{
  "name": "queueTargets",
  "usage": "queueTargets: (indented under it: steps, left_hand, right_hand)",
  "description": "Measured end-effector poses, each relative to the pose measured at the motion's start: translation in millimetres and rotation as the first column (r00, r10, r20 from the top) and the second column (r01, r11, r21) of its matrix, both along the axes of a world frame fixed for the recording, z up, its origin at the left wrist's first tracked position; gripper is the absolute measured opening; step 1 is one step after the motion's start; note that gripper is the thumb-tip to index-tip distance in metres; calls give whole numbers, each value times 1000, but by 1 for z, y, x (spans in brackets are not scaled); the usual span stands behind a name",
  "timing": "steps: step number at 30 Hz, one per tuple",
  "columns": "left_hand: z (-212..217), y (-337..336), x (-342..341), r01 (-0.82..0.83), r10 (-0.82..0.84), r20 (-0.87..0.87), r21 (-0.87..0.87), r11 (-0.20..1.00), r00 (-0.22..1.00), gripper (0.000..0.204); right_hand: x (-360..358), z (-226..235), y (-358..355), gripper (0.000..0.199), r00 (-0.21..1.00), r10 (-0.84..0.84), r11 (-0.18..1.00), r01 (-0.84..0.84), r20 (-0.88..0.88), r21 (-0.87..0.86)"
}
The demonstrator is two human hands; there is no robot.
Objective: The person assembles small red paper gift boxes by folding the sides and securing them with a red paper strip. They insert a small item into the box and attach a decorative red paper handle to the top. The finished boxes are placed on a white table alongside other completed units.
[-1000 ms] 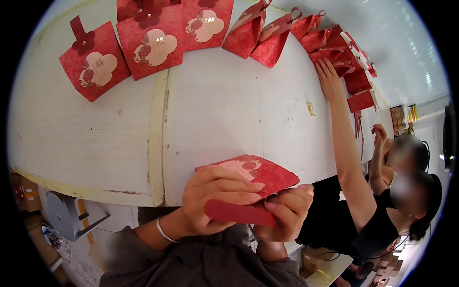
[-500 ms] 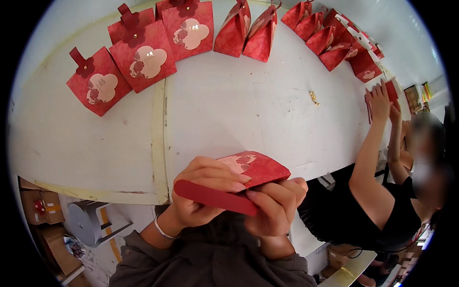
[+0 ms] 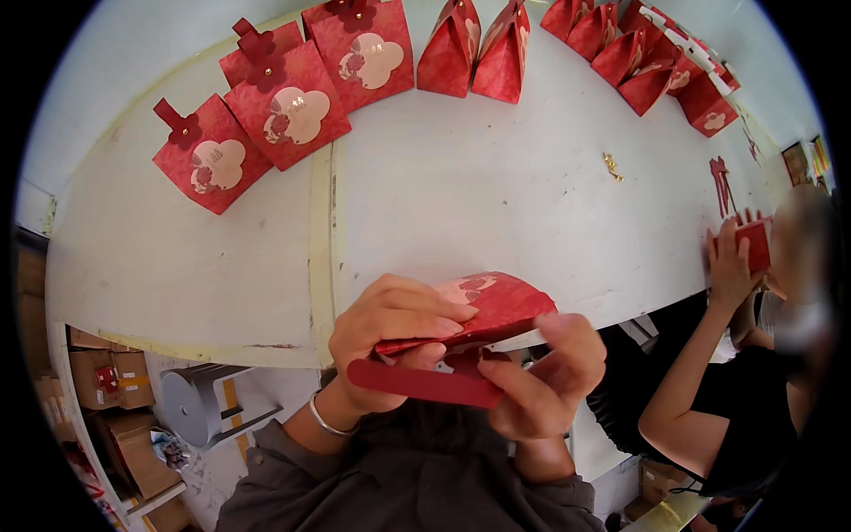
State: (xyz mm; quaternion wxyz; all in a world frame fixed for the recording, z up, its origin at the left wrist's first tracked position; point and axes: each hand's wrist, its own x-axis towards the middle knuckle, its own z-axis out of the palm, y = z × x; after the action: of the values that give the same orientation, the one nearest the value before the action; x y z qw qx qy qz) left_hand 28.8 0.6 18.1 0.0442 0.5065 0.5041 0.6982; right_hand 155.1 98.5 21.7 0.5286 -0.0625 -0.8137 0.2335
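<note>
My left hand (image 3: 381,324), with a bangle at the wrist, is closed on a red paper gift box (image 3: 519,301) over the table's near edge. The box is tilted, and its pale flower-shaped label faces away from me. A dark red strap (image 3: 417,381) stretches across the near side, below the box's opened edge. My right hand (image 3: 554,381) pinches the strap's right end, its thumb raised near the box's right corner. The fingers hide what lies between box and strap.
Finished red gift boxes (image 3: 213,155) stand along the far side of the white table (image 3: 425,204). Small gold fasteners (image 3: 612,167) lie right of centre. At right, a co-worker's hands (image 3: 731,262) hold a red box beside dark red straps (image 3: 722,186). A grey stool (image 3: 191,403) stands lower left.
A gap has opened between the strap and the box, and my right hand has shifted at the strap's end. The co-worker's hands have come nearer. The whole view has shifted slightly.
</note>
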Motion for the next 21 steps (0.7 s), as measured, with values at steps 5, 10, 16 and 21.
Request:
queueTargets:
  steps: [5, 10, 16, 21]
  left_hand:
    - [-2, -2, -3, 2, -1, -98, 8, 1000, 995, 30]
    - [-7, -1, 8, 48, -66, 163, 112, 993, 984, 32]
    - [-10, -4, 0, 87, -90, 61, 53, 995, 994, 29]
    - [-13, -2, -2, -1, 4, -63, 44, 999, 998, 22]
  right_hand:
    - [3, 12, 1, 20, 996, 4, 999, -1, 91, -33]
    - [1, 9, 5, 16, 990, 92, 995, -86, 109, -59]
    - [5, 10, 9, 17, 980, 114, 993, -113, 161, -13]
    - [12, 37, 15, 26, 923, 258, 946, -182, 285, -267]
